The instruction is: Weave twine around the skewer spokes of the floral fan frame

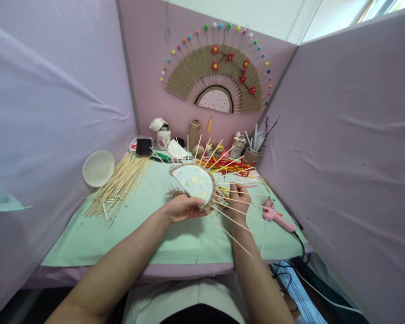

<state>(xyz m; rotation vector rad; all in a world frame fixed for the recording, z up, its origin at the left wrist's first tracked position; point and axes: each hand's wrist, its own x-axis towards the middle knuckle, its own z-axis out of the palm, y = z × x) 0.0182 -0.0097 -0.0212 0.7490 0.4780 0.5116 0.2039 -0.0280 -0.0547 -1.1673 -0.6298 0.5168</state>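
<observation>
My left hand (184, 208) grips the lower edge of a half-round fan piece (194, 181), pale with yellow blotches and a twine rim, held tilted above the table. Several thin wooden skewers (234, 210) fan out from its rim. My right hand (239, 198) is behind those skewers at the right of the piece, fingers curled and pinched near the skewers; what they hold is hidden.
A green mat (148, 234) covers the table. A heap of skewers (119, 186) and a white paper plate (98, 168) lie left. A pink glue gun (276, 217) lies right. Coloured sticks (229, 166), jars and a tool cup (253, 153) stand behind. A finished fan (219, 76) hangs on the wall.
</observation>
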